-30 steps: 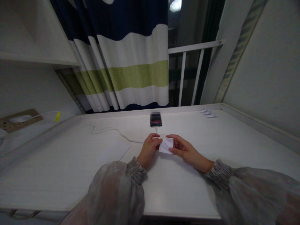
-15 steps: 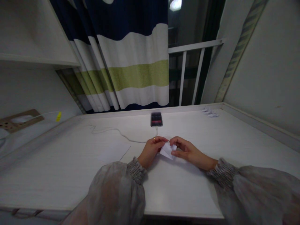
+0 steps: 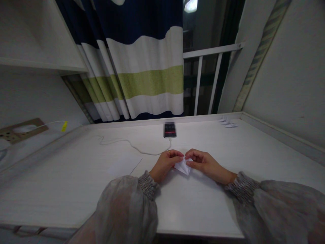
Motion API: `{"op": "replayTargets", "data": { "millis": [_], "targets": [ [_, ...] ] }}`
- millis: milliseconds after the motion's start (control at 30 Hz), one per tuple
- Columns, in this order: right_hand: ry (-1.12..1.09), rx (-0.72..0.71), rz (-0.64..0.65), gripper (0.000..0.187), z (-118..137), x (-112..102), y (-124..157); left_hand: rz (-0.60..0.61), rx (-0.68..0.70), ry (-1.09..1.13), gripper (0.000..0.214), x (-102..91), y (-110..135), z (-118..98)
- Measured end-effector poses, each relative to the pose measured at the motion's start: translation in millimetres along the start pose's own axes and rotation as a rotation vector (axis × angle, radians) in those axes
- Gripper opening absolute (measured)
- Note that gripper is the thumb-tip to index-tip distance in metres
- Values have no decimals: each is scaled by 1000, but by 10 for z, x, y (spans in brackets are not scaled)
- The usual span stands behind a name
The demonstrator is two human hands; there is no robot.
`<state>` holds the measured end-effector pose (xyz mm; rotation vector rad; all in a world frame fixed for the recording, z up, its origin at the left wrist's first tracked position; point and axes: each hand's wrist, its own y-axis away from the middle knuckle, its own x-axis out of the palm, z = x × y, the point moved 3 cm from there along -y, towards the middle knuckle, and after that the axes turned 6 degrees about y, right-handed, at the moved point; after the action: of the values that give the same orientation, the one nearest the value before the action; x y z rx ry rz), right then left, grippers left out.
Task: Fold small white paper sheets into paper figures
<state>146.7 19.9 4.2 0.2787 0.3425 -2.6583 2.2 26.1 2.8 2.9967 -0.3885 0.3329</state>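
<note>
Between my two hands is a small piece of folded white paper (image 3: 183, 167), its lower corner pointing toward me just above the desk. My left hand (image 3: 166, 164) pinches the paper's left side, thumb in front and fingers behind. On the other side my right hand (image 3: 201, 163) has thumb and index finger closed on the upper right part. The fingertips of both hands almost meet at the top edge, and they hide part of the folds. Flat on the desk, left of my left hand, lies a stack or sheet of white paper (image 3: 123, 164).
A phone (image 3: 170, 129) with a white charging cable (image 3: 142, 151) lies beyond my hands on the white desk (image 3: 195, 210). Several small folded paper pieces (image 3: 228, 123) sit at the far right corner. A power strip (image 3: 22, 130) is at the left wall, and a striped curtain (image 3: 149, 67) hangs behind.
The paper has turned slightly, so its corner now points more straight toward me. Both thumbs have shifted nearer each other at the top edge, still pinching it.
</note>
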Motion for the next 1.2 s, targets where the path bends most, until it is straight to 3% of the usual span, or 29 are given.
{"op": "replayTargets", "data": {
  "millis": [233,333,533,633,867,1200],
  "targets": [
    [89,-26,-54,21,27,-41,-9,83,-29,155,32,-10,0,13],
    [306,-201,-53,18,88,-77,11,89,-33,178,38,-11,0,11],
    [916,-533,23,27,203,-152,116,66,-44,203,40,-33,-6,-1],
    [1093,-667,60,29,264,-162,144,79,-67,208,40,-32,4,-10],
    [1231,-844,78,25,343,-103,163,105,-115,238,38,-26,18,-6],
    [1344,-916,98,23,387,-23,242,174,-213,227,38,0,64,-4]
  ]
}}
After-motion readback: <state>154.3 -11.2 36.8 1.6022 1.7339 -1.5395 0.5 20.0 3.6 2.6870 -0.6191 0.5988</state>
